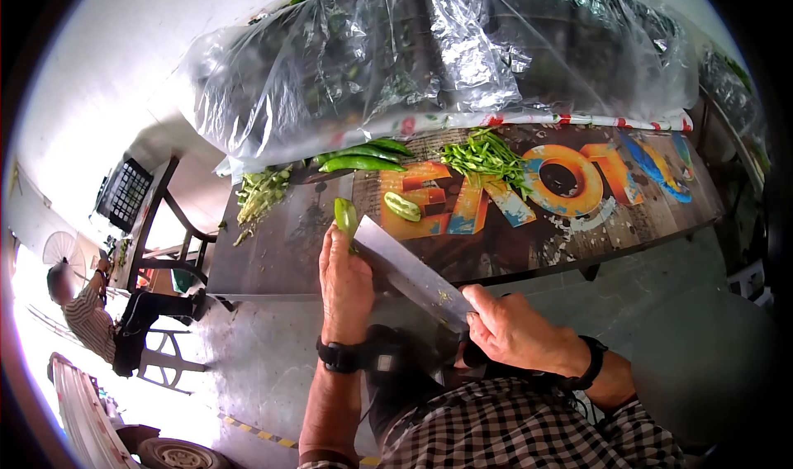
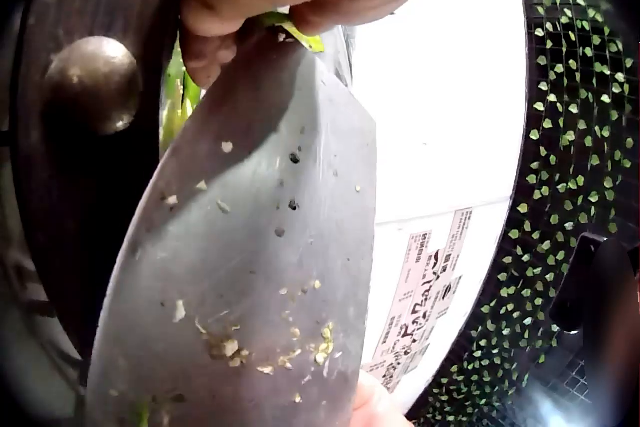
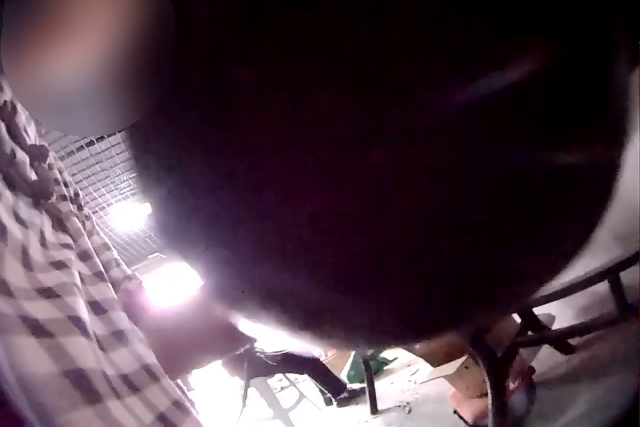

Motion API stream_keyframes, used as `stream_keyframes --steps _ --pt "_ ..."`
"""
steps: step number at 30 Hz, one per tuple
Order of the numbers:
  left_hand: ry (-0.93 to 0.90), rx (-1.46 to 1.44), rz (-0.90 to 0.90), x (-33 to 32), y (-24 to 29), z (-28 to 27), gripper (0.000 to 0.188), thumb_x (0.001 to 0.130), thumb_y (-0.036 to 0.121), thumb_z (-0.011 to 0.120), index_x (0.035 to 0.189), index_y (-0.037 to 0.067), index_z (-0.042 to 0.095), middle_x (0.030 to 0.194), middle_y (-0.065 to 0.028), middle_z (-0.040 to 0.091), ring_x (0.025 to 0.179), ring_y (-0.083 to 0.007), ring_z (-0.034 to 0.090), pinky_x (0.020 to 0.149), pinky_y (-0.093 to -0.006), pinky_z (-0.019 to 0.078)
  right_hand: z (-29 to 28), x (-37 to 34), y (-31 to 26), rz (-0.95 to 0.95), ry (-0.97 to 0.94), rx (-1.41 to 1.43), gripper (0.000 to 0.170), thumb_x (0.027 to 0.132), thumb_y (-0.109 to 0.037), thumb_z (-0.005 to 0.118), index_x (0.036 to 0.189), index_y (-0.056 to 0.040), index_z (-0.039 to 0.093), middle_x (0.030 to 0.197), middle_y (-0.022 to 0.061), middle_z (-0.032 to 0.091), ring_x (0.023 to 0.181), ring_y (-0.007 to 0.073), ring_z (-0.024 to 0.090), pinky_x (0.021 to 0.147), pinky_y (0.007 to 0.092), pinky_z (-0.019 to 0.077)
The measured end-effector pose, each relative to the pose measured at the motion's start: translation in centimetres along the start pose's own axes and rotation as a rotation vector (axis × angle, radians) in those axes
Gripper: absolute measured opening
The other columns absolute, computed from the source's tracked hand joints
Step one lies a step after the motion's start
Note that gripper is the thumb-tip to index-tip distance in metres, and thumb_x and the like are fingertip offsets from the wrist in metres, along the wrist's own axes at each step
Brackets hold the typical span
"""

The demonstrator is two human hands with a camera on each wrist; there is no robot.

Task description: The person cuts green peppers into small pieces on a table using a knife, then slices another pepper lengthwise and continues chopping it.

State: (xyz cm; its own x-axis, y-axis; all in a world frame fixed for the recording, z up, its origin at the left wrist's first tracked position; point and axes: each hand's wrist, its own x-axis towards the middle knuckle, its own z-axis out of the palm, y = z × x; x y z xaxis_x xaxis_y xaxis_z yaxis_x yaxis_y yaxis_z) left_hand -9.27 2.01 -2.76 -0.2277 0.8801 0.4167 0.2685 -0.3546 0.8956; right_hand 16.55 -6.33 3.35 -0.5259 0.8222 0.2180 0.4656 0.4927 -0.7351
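Note:
My left hand [image 1: 345, 291] grips a green chili pepper [image 1: 345, 215] that sticks up from its fingertips. In my right hand [image 1: 524, 333] is the handle of a cleaver [image 1: 409, 275], its far end right beside the pepper. Bits of pale seed cling to the cleaver blade [image 2: 250, 257] in the left wrist view, where the fingers stand over its tip. A cut pepper half [image 1: 402, 206] lies on the table [image 1: 289, 258]. Behind it are whole green peppers [image 1: 363, 163], a pile of cut green strips [image 1: 487, 159] and pale pepper scraps [image 1: 260, 192]. The right wrist view is mostly dark.
Clear plastic sheeting [image 1: 314, 81] covers a rack along the table's back. Another person [image 1: 92, 312] sits at the far left by a bench with a black crate [image 1: 124, 192]. The table's front edge runs just beyond both hands.

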Motion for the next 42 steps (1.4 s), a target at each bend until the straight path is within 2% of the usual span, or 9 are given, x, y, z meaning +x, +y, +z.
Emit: stream_keyframes --steps 6,9,18,21,24,29,32,39,42 --pt "0.010 -0.228 -0.123 -0.4 2.1 0.5 0.034 0.105 0.025 0.044 0.123 -0.002 0.052 0.115 -0.0147 0.062 0.113 -0.0277 0.059 0.103 -0.0431 0.0448 0.4 0.1 -0.4 -0.057 0.048 -0.063 0.023 0.084 -0.003 0.061 0.099 -0.0004 0.044 0.062 0.0178 0.058 0.055 0.0390 0.060 0.047 0.0457 0.0461" --pt "0.074 -0.347 -0.183 -0.7 2.9 0.9 0.034 0.105 0.026 0.042 0.122 -0.002 0.052 0.114 -0.0136 0.061 0.116 -0.0279 0.057 0.106 -0.0436 0.0434 1.8 0.1 -0.1 -0.116 0.006 -0.112 0.034 0.082 -0.003 0.063 0.109 0.0019 0.043 0.061 0.0083 0.054 0.051 0.0273 0.059 0.045 0.0360 0.0458" --pt "0.366 -0.598 -0.280 -0.7 4.7 3.0 0.041 0.105 0.031 0.038 0.130 0.000 0.048 0.117 -0.0117 0.058 0.114 -0.0189 0.053 0.102 -0.0321 0.0422 3.5 0.4 -2.4 -0.128 0.083 -0.242 0.029 0.081 0.000 0.060 0.104 0.0026 0.042 0.061 0.0123 0.059 0.050 0.0310 0.061 0.042 0.0403 0.0478" --pt "0.439 -0.626 -0.294 -0.6 5.3 3.5 0.038 0.105 0.030 0.041 0.126 0.000 0.053 0.108 -0.0077 0.060 0.098 -0.0140 0.056 0.088 -0.0268 0.0470 2.8 0.6 -2.3 -0.098 0.044 -0.245 0.028 0.081 0.000 0.060 0.102 0.0014 0.041 0.062 0.0135 0.060 0.052 0.0331 0.061 0.043 0.0417 0.0475" --pt "0.224 -0.460 -0.321 -0.9 5.2 2.1 0.035 0.104 0.026 0.047 0.126 -0.001 0.054 0.113 -0.0108 0.063 0.106 -0.0225 0.061 0.097 -0.0362 0.0492 1.5 0.2 -1.4 -0.054 0.026 -0.194 0.026 0.082 -0.001 0.059 0.101 0.0006 0.041 0.061 0.0149 0.058 0.052 0.0353 0.061 0.044 0.0431 0.0466" --pt "0.085 -0.440 -0.295 -0.2 4.4 1.4 0.030 0.101 0.015 0.054 0.128 0.000 0.055 0.107 -0.0027 0.064 0.087 -0.0065 0.060 0.070 -0.0195 0.0496 -0.5 0.0 0.1 -0.051 0.053 -0.059 0.023 0.085 0.001 0.059 0.101 0.0016 0.042 0.057 0.0155 0.054 0.051 0.0362 0.059 0.045 0.0432 0.0439" --pt "0.003 -0.163 -0.202 0.2 3.4 1.4 0.031 0.099 0.008 0.053 0.129 0.000 0.054 0.106 -0.0022 0.063 0.087 -0.0069 0.060 0.071 -0.0202 0.0498 -1.3 -0.4 0.8 -0.076 0.091 -0.004 0.028 0.082 0.005 0.061 0.104 0.0033 0.043 0.056 0.0152 0.050 0.048 0.0343 0.055 0.044 0.0405 0.0408" --pt "-0.137 -0.229 -0.262 0.4 3.9 0.4 0.044 0.085 -0.010 0.044 0.128 -0.002 0.053 0.103 -0.0042 0.064 0.087 -0.0114 0.061 0.079 -0.0247 0.0510 -1.6 -0.8 1.4 -0.074 0.099 0.030 0.031 0.081 0.007 0.060 0.106 0.0043 0.042 0.055 0.0148 0.043 0.046 0.0335 0.049 0.045 0.0375 0.0388" --pt "-0.111 -0.310 -0.282 0.2 3.7 0.3 0.038 0.084 -0.009 0.053 0.120 -0.002 0.057 0.098 0.0021 0.062 0.086 -0.0053 0.055 0.077 -0.0187 0.0444 -1.5 -0.9 1.5 -0.064 0.089 0.039 0.031 0.081 0.007 0.060 0.106 0.0041 0.042 0.055 0.0147 0.042 0.046 0.0338 0.047 0.045 0.0374 0.0382"
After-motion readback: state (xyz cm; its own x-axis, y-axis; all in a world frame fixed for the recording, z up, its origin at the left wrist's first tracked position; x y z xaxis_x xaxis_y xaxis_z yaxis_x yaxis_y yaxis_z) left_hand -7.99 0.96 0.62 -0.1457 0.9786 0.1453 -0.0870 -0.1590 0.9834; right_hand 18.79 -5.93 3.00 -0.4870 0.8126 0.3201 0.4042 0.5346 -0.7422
